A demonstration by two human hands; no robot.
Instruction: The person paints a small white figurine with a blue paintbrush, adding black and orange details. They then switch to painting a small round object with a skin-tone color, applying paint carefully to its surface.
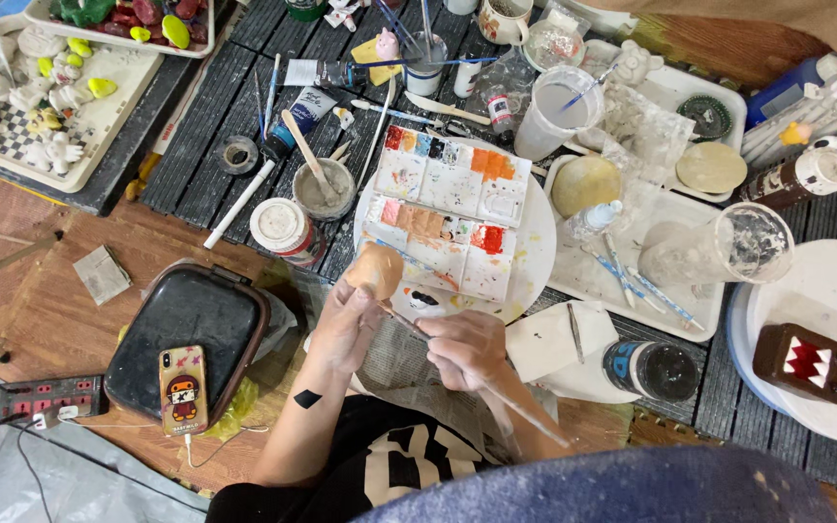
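Up left — figurine (376, 269) above left hand (346, 324)

Matt, peach-painted clay figure (376, 269); white plastic palette (448, 208), paint-smeared; thin brush (481, 373), clear-handled; dark slatted wood tabletop (196, 116); glossy black case (184, 334); crumpled newspaper (404, 373); clear plastic cup (753, 242), cloudy with residue; glossy white plate (830, 291).

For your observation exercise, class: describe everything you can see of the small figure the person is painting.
The figure is a small rounded lump, peach-orange all over, with a matt surface like painted clay or plaster. No finer detail can be made out. The left hand holds it up from below, fingers wrapped around its lower part, over the edge of the round white plate beside the paint palette. The right hand holds a thin brush whose tip reaches the figure's underside.
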